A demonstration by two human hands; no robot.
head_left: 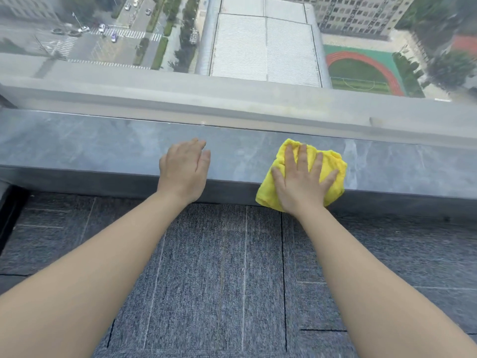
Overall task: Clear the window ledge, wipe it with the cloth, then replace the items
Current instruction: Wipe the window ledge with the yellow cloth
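Observation:
A grey marble window ledge (90,148) runs across the view below the glass. A folded yellow cloth (333,161) lies on the ledge right of centre, and part of it hangs over the front edge. My right hand (302,182) presses flat on the cloth with its fingers spread. My left hand (184,169) rests palm down on the bare ledge to the left of the cloth, fingers together, holding nothing. No other items stand on the visible stretch of ledge.
The window glass (258,47) rises straight from the back of the ledge, with streets and buildings far below. Grey-blue carpet tiles (219,280) cover the floor under my arms. A dark frame (7,210) stands at the far left.

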